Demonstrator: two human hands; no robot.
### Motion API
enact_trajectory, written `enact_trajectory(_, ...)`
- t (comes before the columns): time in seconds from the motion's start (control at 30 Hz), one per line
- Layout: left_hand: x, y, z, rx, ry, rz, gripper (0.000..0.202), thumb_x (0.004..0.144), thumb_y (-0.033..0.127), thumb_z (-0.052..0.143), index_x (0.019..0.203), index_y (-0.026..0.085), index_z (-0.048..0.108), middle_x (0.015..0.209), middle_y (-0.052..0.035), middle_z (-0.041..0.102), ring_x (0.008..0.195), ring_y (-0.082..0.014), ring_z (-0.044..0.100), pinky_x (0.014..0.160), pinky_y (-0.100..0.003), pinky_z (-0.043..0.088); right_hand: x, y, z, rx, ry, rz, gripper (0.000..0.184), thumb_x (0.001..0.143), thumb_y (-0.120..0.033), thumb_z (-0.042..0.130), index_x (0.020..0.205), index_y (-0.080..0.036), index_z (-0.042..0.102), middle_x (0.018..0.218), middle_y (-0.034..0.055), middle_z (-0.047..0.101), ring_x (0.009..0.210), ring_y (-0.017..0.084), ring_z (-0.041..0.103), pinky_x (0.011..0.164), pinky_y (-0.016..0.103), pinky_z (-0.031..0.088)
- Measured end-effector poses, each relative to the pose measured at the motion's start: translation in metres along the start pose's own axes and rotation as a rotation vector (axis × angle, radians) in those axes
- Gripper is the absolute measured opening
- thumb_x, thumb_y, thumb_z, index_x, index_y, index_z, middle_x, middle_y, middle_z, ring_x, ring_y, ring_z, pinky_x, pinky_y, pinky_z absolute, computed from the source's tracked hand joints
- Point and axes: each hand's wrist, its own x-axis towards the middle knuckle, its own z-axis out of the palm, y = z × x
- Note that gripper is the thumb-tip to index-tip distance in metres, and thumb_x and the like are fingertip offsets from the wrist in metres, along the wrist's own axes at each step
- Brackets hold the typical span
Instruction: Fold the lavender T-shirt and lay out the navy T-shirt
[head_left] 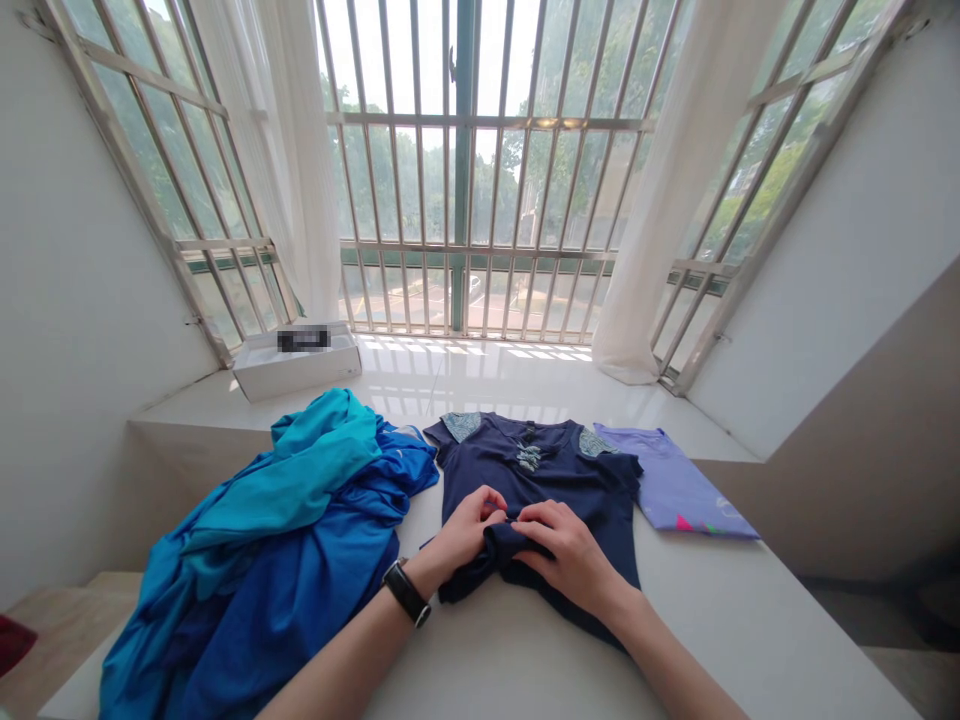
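Note:
A navy short-sleeved top (570, 480) with grey-green patterned shoulders lies flat on the white sill, its lower part folded up into a bunch. My left hand (469, 525) pinches the navy fabric at the fold, with a black wristwatch (406, 592) on that wrist. My right hand (559, 550) lies over the bunched cloth and grips it. To the left, a rumpled heap of blue and teal garments (300, 560) nearly touches the navy top. A folded lavender shirt (675, 480) with a pink print lies to its right.
A white box (296, 365) with a blurred label stands at the far left of the polished white sill (480, 375). Behind it are barred windows (465, 150) and white curtains (652, 230). A red item (11, 640) shows at the lower left, beyond the sill's edge.

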Motion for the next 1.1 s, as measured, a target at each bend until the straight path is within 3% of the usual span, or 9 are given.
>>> enact_trajectory(0.1,-0.004,0.010,0.001,0.021,0.021,0.039,0.036,0.082,0.053,0.061,0.088,0.018,0.054,0.079,-0.0004,0.059,0.072,-0.0134,0.054,0.063,-0.023,0.041,0.000,0.002,-0.001,0.139,0.061,0.046,0.015,0.091,-0.035,0.062,0.096,-0.024,0.072,0.097,0.0065,0.067,0.087,0.020,0.061,0.080,0.035,0.048)
enact_trajectory(0.2,-0.009,0.024,-0.002,0.069,-0.031,0.047,0.050,0.089,0.065,0.046,0.087,0.017,0.059,0.083,-0.0022,0.061,0.077,-0.0159,0.056,0.070,-0.026,0.044,0.003,0.001,-0.005,0.333,0.063,0.135,0.026,0.095,-0.040,0.055,0.087,-0.022,0.071,0.086,0.0045,0.064,0.076,0.016,0.059,0.070,0.028,0.048)
enact_trajectory(0.3,-0.017,0.036,-0.008,0.157,-0.091,0.029,0.062,0.093,0.069,0.031,0.096,0.016,0.065,0.093,-0.0059,0.065,0.089,-0.0203,0.058,0.078,-0.031,0.047,0.006,0.001,-0.008,0.417,0.101,0.228,0.043,0.096,-0.046,0.049,0.065,-0.019,0.061,0.070,0.0015,0.056,0.064,0.014,0.052,0.061,0.026,0.042)
enact_trajectory(0.43,-0.024,0.038,-0.010,0.223,-0.229,0.067,0.047,0.085,0.056,0.059,0.112,0.018,0.062,0.111,-0.0079,0.065,0.101,-0.0223,0.058,0.085,-0.031,0.047,0.009,0.007,-0.013,0.471,0.203,0.352,0.052,0.094,-0.055,0.047,0.056,-0.020,0.043,0.062,-0.0015,0.043,0.060,0.013,0.042,0.057,0.027,0.036)
enact_trajectory(0.53,-0.022,0.031,-0.006,0.176,-0.265,0.069,0.042,0.075,0.033,0.071,0.112,0.017,0.059,0.103,-0.0058,0.067,0.092,-0.0200,0.061,0.077,-0.027,0.048,0.009,0.014,-0.018,0.554,0.242,0.428,0.053,0.090,-0.061,0.049,0.057,-0.021,0.038,0.062,-0.0035,0.036,0.059,0.012,0.035,0.056,0.026,0.032)
enact_trajectory(0.67,-0.017,0.025,-0.006,0.259,-0.187,0.102,0.024,0.071,0.016,0.061,0.095,0.015,0.064,0.087,-0.0020,0.066,0.078,-0.0162,0.058,0.068,-0.024,0.044,0.006,0.023,-0.025,0.721,0.233,0.498,0.057,0.085,-0.067,0.053,0.055,-0.021,0.035,0.059,-0.0050,0.030,0.058,0.010,0.027,0.054,0.025,0.028)
enact_trajectory(0.87,-0.018,0.038,-0.022,0.349,-0.151,0.134,0.019,0.082,0.028,0.056,0.086,0.015,0.069,0.070,0.0018,0.057,0.064,-0.0119,0.047,0.059,-0.022,0.036,-0.002,0.029,-0.040,0.844,0.064,0.658,0.056,0.080,-0.072,0.054,0.061,-0.021,0.044,0.059,-0.0048,0.035,0.058,0.011,0.028,0.053,0.024,0.027)
enact_trajectory(0.97,-0.020,0.044,-0.027,0.305,-0.143,0.142,0.022,0.086,0.034,0.055,0.082,0.015,0.066,0.067,0.0027,0.052,0.063,-0.0109,0.043,0.056,-0.021,0.032,-0.001,0.033,-0.043,0.715,0.017,0.634,0.060,0.080,-0.077,0.049,0.058,-0.022,0.037,0.058,-0.0051,0.032,0.058,0.011,0.027,0.054,0.025,0.028)
enact_trajectory(1.1,-0.022,0.047,-0.021,0.264,-0.157,0.155,0.029,0.090,0.040,0.054,0.076,0.016,0.059,0.066,0.0036,0.046,0.062,-0.0105,0.039,0.054,-0.021,0.030,0.001,0.033,-0.037,0.493,0.049,0.640,0.064,0.084,-0.081,0.030,0.057,-0.023,0.032,0.057,-0.0039,0.033,0.058,0.013,0.031,0.057,0.028,0.032)
